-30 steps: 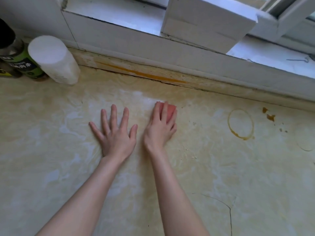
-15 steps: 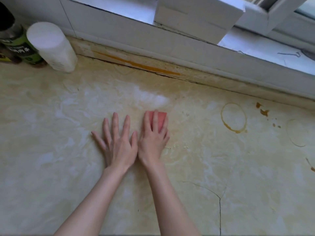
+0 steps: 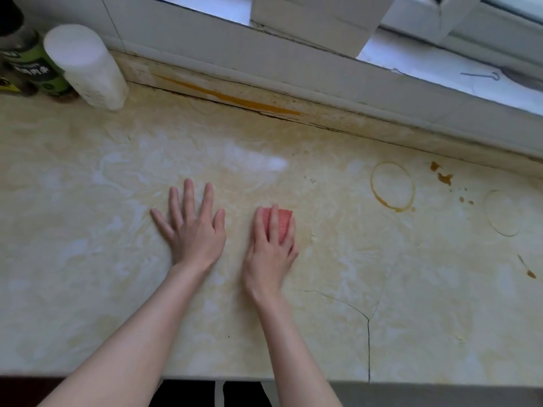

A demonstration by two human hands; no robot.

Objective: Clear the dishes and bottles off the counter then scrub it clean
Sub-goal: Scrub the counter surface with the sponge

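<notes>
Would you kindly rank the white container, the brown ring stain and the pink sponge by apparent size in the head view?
1. white container
2. brown ring stain
3. pink sponge, though the right hand partly covers it, so its full size is uncertain.

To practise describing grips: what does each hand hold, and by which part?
The right hand holds a sponge from above, fingers draped over its top, pressing it on the counter. The left hand lies flat on the counter, holding nothing.
</notes>
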